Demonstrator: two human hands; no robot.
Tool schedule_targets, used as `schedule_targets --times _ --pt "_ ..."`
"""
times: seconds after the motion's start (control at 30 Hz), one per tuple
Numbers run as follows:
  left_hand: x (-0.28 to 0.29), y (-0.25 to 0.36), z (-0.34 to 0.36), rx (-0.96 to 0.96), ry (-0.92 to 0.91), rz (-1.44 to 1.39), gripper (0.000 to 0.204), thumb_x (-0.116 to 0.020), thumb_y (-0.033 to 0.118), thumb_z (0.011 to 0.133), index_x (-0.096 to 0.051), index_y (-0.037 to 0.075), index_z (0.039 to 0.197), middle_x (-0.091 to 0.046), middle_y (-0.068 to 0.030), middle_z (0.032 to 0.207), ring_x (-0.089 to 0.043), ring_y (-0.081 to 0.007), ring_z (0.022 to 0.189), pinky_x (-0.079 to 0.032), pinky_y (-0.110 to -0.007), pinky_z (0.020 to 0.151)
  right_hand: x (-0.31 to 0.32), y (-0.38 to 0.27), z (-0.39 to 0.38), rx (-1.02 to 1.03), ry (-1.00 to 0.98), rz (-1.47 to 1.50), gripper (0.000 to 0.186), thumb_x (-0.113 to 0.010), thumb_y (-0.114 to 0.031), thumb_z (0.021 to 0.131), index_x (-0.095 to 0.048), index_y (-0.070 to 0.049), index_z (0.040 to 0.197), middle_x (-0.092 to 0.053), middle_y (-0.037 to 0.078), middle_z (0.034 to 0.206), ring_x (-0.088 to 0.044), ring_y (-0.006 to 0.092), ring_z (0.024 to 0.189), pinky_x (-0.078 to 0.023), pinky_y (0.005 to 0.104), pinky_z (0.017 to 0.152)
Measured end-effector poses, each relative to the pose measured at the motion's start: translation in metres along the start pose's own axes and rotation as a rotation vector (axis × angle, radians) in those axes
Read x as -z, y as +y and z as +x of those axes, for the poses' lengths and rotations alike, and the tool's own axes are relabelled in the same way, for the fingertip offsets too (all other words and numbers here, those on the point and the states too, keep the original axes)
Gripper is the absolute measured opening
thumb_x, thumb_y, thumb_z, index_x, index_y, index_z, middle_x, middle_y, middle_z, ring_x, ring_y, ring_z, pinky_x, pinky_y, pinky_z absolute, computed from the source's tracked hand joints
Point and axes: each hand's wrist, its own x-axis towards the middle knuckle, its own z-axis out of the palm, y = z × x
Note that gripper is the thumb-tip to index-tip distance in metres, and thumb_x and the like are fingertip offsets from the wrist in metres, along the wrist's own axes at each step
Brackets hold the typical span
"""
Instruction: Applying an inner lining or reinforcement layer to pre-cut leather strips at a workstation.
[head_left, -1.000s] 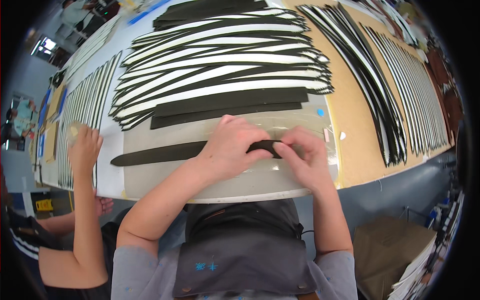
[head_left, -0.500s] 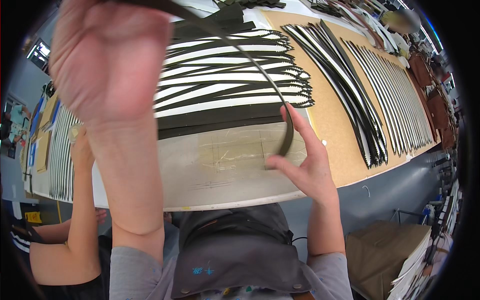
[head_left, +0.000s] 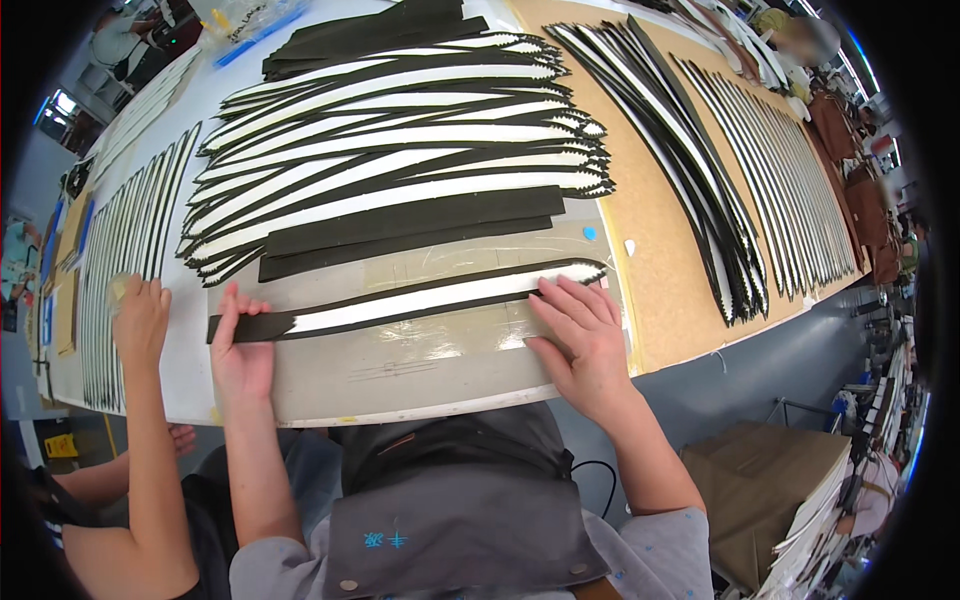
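Observation:
A long black strip with a white band down its middle and a notched, tapered right end (head_left: 420, 297) lies across the grey board (head_left: 300, 385) before me. My left hand (head_left: 243, 350) is closed around its plain black left end, palm turned up. Over the tapered end, my right hand (head_left: 588, 345) rests with fingers stretched out and thumb apart, fingertips touching the strip. Just beyond lie wide plain black strips (head_left: 410, 232) and a large pile of similar black-and-white strips (head_left: 390, 140).
On the brown board at right are a bundle of strips (head_left: 690, 190) and a row of narrow strips (head_left: 775, 185). Another row (head_left: 135, 270) lies at left, where a co-worker's hand (head_left: 143, 320) holds something round. A brown-covered stack (head_left: 760, 490) stands right of the table.
My left hand has come down from close to the camera to the board's left side. The strip, curved in the air before, now lies flat. My right hand has turned palm down over its end.

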Motion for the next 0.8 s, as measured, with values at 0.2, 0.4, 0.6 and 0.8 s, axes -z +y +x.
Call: schedule_targets --times 0.2,0.4,0.6,0.8 --pt "0.002 0.012 0.002 -0.200 0.160 0.606 0.057 -0.071 0.007 0.098 -0.045 -0.002 0.148 -0.065 -0.0089 0.119 -0.063 -0.0175 0.109 -0.050 -0.033 0.100 0.007 0.001 -0.008 -0.106 -0.022 -0.064 0.057 -0.080 -0.024 0.085 -0.064 -0.006 0.136 -0.058 0.012 0.148 -0.051 0.0315 0.140 -0.037 0.0480 0.115" --pt "0.012 0.008 -0.008 -0.349 0.304 0.825 0.062 -0.075 0.007 0.096 -0.044 0.000 0.149 -0.059 -0.0123 0.131 -0.058 -0.0179 0.118 -0.045 -0.032 0.107 0.005 -0.004 -0.009 -0.137 -0.072 -0.018 0.062 -0.078 -0.026 0.089 -0.059 -0.005 0.144 -0.056 0.013 0.152 -0.048 0.0297 0.144 -0.032 0.0483 0.118" --pt "0.031 0.012 -0.008 -0.464 0.355 1.095 0.056 -0.073 0.013 0.097 -0.048 0.000 0.145 -0.054 -0.0152 0.141 -0.052 -0.0222 0.130 -0.040 -0.036 0.113 0.006 0.003 -0.008 -0.150 -0.079 -0.006 0.063 -0.077 -0.025 0.090 -0.057 -0.005 0.146 -0.054 0.011 0.154 -0.044 0.0292 0.148 -0.028 0.0482 0.121" --pt "-0.001 -0.001 -0.035 -0.713 0.164 1.775 0.044 -0.068 0.014 0.098 -0.056 0.001 0.139 -0.054 -0.0160 0.147 -0.049 -0.0311 0.137 -0.034 -0.042 0.117 0.003 0.001 -0.006 -0.154 -0.027 -0.002 0.057 -0.079 -0.023 0.088 -0.062 -0.005 0.139 -0.059 0.010 0.149 -0.049 0.0280 0.144 -0.033 0.0491 0.118"
